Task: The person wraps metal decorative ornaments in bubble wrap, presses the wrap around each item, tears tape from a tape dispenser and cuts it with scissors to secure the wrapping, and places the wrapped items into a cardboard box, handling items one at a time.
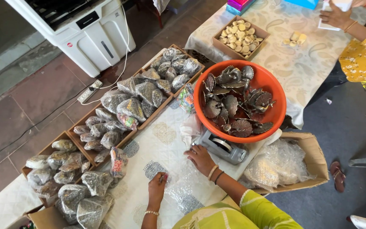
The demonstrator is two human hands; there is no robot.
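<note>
My left hand [157, 188] is closed in a fist over a crumpled clear plastic bag [182, 186] on the patterned white tablecloth [162, 135]. A small dark thing shows between its fingers; I cannot tell what it is. My right hand [200, 157] lies flat with fingers apart on the same bag, just in front of a grey tape dispenser [223, 146]. Behind the dispenser stands an orange basin [276, 91] holding several dark metal shell-shaped dishes [234, 101].
Wooden trays [142, 123] of bagged shell dishes run along the left. A cardboard box [314, 154] of clear bags sits at the right. Farther off are a tray of cream round pieces [239, 36], another person's hand [335, 17], a white air cooler [94, 38] and a power strip [90, 91].
</note>
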